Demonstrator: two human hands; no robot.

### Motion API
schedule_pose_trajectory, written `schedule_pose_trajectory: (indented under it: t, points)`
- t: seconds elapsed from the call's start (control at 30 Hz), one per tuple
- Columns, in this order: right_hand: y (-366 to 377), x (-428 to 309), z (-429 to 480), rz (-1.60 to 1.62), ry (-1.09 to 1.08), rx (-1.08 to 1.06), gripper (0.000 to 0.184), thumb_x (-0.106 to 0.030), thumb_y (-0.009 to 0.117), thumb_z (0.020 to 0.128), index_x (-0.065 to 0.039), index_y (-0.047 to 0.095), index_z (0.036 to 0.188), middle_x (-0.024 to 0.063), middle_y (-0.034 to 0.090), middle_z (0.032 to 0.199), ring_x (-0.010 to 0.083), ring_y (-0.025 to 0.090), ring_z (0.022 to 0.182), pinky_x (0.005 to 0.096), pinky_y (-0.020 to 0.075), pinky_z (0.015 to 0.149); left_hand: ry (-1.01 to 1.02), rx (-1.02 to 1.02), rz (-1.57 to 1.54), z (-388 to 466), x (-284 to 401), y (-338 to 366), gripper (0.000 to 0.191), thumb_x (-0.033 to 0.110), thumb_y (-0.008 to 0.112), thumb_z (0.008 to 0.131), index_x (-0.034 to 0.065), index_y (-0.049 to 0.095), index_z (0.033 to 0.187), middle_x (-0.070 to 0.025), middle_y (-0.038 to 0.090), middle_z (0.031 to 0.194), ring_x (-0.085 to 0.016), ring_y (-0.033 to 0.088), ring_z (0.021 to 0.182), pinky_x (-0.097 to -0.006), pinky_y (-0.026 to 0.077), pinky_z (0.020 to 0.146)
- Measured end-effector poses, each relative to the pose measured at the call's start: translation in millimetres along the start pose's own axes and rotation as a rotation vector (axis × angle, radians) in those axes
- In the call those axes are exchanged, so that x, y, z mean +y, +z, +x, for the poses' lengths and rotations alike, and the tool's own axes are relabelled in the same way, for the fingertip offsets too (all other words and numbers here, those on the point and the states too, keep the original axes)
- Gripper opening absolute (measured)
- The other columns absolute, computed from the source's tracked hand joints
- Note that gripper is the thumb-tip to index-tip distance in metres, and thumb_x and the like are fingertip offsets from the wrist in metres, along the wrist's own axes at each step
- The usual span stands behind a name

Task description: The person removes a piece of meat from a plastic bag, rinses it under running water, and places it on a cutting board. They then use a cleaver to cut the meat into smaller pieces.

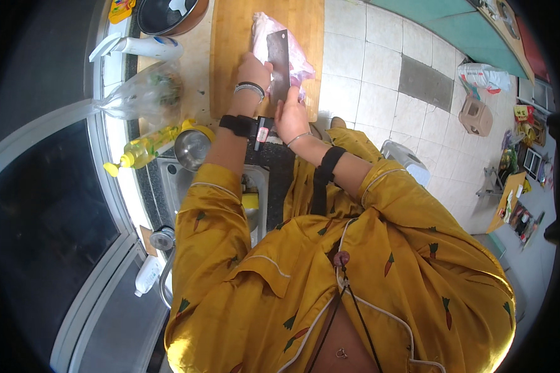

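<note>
A piece of raw, pale pink meat point(300, 58) with whitish skin lies on a wooden cutting board point(231, 28). My left hand point(254, 72) grips its left side, fingers close to the blade. A metal cleaver point(278, 60) with a hole near its far corner lies over the meat, its blade pointing away from me. My right hand point(291, 116) is closed around the cleaver's handle, which is mostly hidden. Whether the edge has cut into the meat cannot be made out.
Left of the board are a wok point(168, 18), a white spray bottle point(149, 47), a plastic bag of greens point(163, 88) and a yellow-capped bottle point(142, 151). A yellow-rimmed metal pot point(191, 149) stands by the sink point(168, 175). A plastic stool point(476, 115) is on the tiled floor.
</note>
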State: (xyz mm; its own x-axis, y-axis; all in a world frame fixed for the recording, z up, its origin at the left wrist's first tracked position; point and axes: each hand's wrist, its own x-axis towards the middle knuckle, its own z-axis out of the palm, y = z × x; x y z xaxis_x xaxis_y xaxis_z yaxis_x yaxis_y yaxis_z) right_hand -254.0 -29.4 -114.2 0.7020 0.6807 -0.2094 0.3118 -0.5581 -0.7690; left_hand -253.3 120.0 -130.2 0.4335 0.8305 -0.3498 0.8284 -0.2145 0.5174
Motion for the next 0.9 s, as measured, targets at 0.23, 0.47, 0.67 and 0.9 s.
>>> schedule_pose_trajectory:
  t: [0.23, 0.47, 0.67, 0.9]
  points:
    - [5, -2, 5, -0.005, -0.013, 0.033, 0.027, -0.008, 0.047, 0.09, 0.005, 0.032, 0.108, 0.0289, 0.059, 0.068, 0.0469, 0.057, 0.064, 0.0533, 0.0436, 0.06, 0.35, -0.239, -0.289, 25, -33, 1, 0.036, 0.012, 0.063, 0.078, -0.005, 0.058, 0.11, -0.0139, 0.067, 0.097, -0.022, 0.064, 0.09, -0.0344, 0.049, 0.08]
    - [3, -9, 29, 0.038, 0.067, -0.028, 0.034, -0.006, 0.046, 0.089, 0.009, 0.03, 0.116, 0.0306, 0.06, 0.071, 0.0473, 0.06, 0.068, 0.0525, 0.0449, 0.061, 0.411, -0.367, -0.428, 35, -40, -2, 0.035, 0.016, 0.063, 0.076, -0.0014, 0.061, 0.107, -0.0131, 0.068, 0.092, -0.022, 0.064, 0.085, -0.0336, 0.05, 0.077]
    - [2, -8, 55, 0.043, -0.019, -0.011, 0.042, -0.008, 0.048, 0.088, 0.009, 0.029, 0.121, 0.0305, 0.061, 0.073, 0.0472, 0.06, 0.069, 0.0529, 0.0455, 0.063, 0.384, -0.434, -0.508, 40, -40, -6, 0.028, 0.011, 0.06, 0.079, -0.0002, 0.063, 0.104, -0.0043, 0.065, 0.085, -0.014, 0.061, 0.074, -0.0285, 0.049, 0.065]
    - [-26, 3, 96, -0.059, -0.036, -0.17, 0.039, -0.015, 0.053, 0.088, -0.002, 0.035, 0.12, 0.0292, 0.062, 0.078, 0.0474, 0.061, 0.073, 0.0534, 0.048, 0.067, -0.006, -0.646, -0.607, 48, -38, -36, 0.012, 0.013, 0.06, 0.079, 0.0071, 0.063, 0.089, 0.0008, 0.057, 0.072, -0.009, 0.053, 0.06, -0.0254, 0.039, 0.047]
